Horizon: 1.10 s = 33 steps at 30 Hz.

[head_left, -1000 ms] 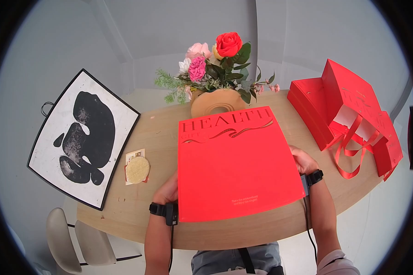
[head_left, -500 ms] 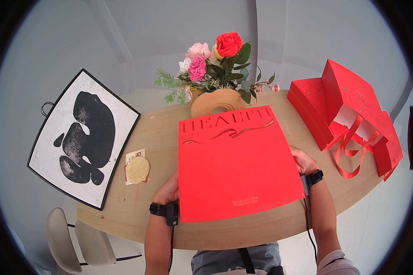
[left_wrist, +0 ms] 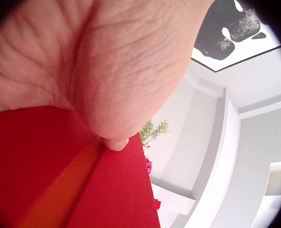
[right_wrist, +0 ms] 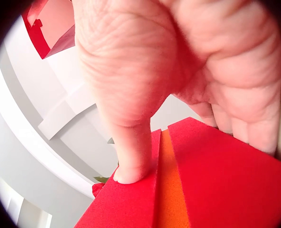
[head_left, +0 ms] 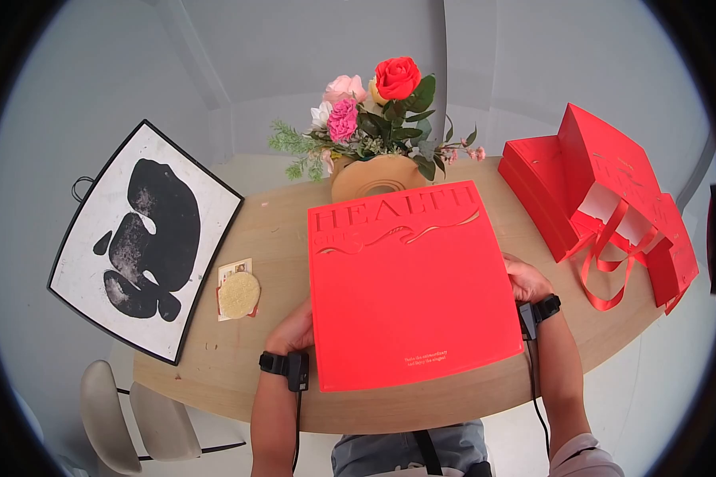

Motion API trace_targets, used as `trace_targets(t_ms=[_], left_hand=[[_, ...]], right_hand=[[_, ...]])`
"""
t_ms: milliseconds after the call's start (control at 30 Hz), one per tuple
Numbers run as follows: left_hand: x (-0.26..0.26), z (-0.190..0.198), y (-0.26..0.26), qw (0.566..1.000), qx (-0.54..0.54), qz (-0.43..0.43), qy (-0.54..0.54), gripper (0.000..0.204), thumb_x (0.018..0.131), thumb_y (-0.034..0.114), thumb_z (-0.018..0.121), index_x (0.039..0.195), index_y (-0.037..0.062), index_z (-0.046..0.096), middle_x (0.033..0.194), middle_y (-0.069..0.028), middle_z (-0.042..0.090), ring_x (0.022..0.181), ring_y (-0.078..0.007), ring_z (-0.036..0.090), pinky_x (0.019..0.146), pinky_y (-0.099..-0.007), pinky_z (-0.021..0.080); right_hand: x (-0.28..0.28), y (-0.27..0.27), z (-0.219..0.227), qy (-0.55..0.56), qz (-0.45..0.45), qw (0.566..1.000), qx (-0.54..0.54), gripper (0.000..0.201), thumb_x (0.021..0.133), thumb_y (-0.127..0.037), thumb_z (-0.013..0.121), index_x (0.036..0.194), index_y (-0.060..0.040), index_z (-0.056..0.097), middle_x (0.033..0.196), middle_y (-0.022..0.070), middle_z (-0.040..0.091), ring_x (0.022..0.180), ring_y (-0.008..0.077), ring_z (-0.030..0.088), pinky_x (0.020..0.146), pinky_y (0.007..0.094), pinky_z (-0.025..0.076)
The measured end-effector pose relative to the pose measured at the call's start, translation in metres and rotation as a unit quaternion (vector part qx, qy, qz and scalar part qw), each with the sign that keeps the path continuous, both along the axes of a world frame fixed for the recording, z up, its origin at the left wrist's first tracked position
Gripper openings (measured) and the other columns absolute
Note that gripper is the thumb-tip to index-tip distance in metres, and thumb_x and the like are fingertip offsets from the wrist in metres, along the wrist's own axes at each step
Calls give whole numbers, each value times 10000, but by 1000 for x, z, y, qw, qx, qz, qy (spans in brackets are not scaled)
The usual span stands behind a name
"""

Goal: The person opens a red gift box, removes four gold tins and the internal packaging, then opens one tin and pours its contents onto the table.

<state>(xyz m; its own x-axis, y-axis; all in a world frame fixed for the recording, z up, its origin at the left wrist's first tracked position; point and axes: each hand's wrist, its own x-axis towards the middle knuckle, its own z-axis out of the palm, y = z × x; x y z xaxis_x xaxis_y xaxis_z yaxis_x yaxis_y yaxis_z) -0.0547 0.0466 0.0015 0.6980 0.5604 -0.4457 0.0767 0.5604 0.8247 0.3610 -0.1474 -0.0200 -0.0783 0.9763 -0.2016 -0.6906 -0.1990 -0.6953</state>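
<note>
A large flat red gift box (head_left: pixel 414 302) with "HEALTH" lettering fills the middle of the head view, its lettered face turned up toward me. My left hand (head_left: pixel 296 327) grips its left side, and my right hand (head_left: pixel 527 280) grips the right side. An orange band (right_wrist: pixel 171 190) runs between two red parts of the box wall in the right wrist view. There the thumb (right_wrist: pixel 133 166) presses on the narrower red part, while the other fingers go behind the wider one. In the left wrist view, a similar band shows beside the thumb tip (left_wrist: pixel 115 144); the remaining fingers are hidden.
Behind the box stands a tan vase (head_left: pixel 358 179) of flowers (head_left: pixel 342 119). Red gift bags (head_left: pixel 612 175) with ribbon handles occupy the table's right end. At left are a framed black-and-white picture (head_left: pixel 155 238) and a round beige pad (head_left: pixel 239 296) on a card.
The gift box has tilted slightly in my hands, its near edge shifting a little toward me and its far right corner moving up and right. Both hands keep their hold.
</note>
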Motion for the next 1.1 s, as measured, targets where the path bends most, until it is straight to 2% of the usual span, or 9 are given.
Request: trace_targets(t_ms=[267,433,633,700,767,867,967,1100], left_hand=[[-1,0,0,1000,13,-5,28,597,1067,489,453,1472,51,440,1327,-85,622,1094,-162,681,828,-320,618],[1,1,-3,1000,-14,25,-3,616,1061,506,456,1477,51,445,1351,-85,609,1140,-174,659,875,-317,600],[-2,2,-3,999,-19,31,-3,639,1061,513,452,1484,34,440,1374,-85,593,1163,-172,640,892,-321,586],[-2,3,-4,999,-10,31,5,638,1063,507,450,1486,30,436,1378,-85,589,1168,-171,635,893,-322,582],[-1,8,-7,999,43,29,16,626,1068,494,445,1487,29,437,1382,-85,582,1194,-171,617,898,-324,574],[-2,5,-6,999,-18,40,-14,618,1072,481,440,1502,37,419,1379,-81,581,1204,-171,607,901,-320,569],[-1,11,-9,998,36,41,19,636,1071,497,434,1520,50,395,1393,-84,575,1223,-183,600,918,-328,568],[1,11,-9,999,35,32,-4,646,1072,510,418,1532,57,376,1412,-87,566,1228,-190,607,925,-333,576]], right_hand=[[-2,-1,2,-5,-6,1000,4,492,1029,-162,581,1415,97,419,1278,185,635,1071,222,709,845,318,639],[-5,-3,12,-49,1,999,-14,471,1048,-213,546,1392,94,448,1230,175,660,988,206,734,756,295,655],[-1,0,-1,-28,-9,999,-23,419,1062,-202,503,1371,81,479,1150,153,693,900,169,748,677,248,653],[-6,0,5,-38,-15,999,-25,421,1066,-205,496,1376,80,474,1149,150,694,898,163,748,673,243,652],[-9,0,7,-47,-21,998,-27,423,1071,-208,489,1380,80,470,1147,147,694,897,158,748,669,239,651],[-10,0,6,-37,-23,999,-20,431,1076,-217,484,1386,81,461,1142,146,696,892,158,749,660,229,649],[-7,-1,8,-47,-1,999,-16,441,1079,-231,480,1391,81,455,1145,149,695,898,163,750,659,223,647],[-8,-3,13,-37,6,999,-32,452,1078,-236,488,1384,94,453,1157,158,693,907,179,751,674,234,650]])
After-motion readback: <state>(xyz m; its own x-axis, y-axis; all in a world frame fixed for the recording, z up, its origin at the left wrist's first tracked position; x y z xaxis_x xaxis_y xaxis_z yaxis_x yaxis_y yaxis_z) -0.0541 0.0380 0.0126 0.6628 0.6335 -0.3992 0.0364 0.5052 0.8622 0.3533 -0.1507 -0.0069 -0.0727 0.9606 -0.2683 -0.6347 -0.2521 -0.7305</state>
